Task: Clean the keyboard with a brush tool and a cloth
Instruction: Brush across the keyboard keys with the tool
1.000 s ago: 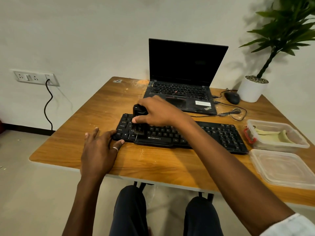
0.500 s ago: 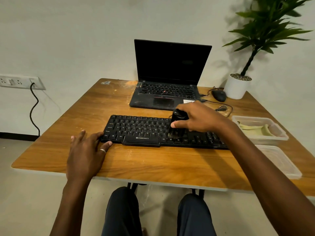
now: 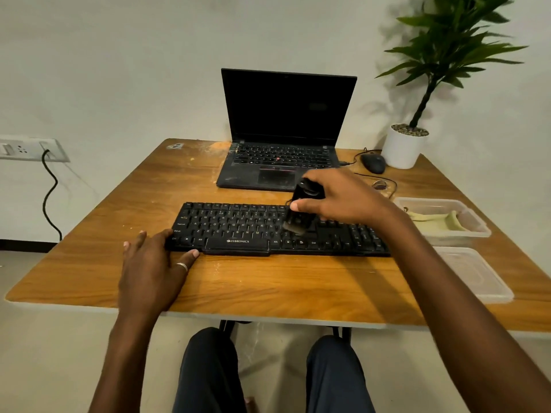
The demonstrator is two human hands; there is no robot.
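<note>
Brush tool (image 3: 298, 222) is now working just right of the keyboard's (image 3: 232, 225) middle, having travelled across from the left end where it was a second ago. Right hand (image 3: 343, 201) is gripping the black body of the brush, thumb and fingers (image 3: 301, 207) curling round it from above, bristles pointing down and touching the keys beside the letter block. Left hand (image 3: 152, 263) is lying flat on the surface (image 3: 268, 287), its fingers (image 3: 190, 254) spread and relaxed, thumb tip touching the keyboard's near-left corner.

Keyboard: black, full width, white legends, ZEBRONICS printed under the space bar. It is lying flat, roughly parallel to the near edge, just in front of an open laptop (image 3: 286, 114) with a dark screen.

Pale cloth (image 3: 438, 219) is sitting inside a clear container (image 3: 477, 226) at the right, well apart from both hands. Its lid (image 3: 474, 275) is lying just in front of it. Mouse (image 3: 372, 163) and white plant pot (image 3: 401, 150) are standing at the far right corner.
</note>
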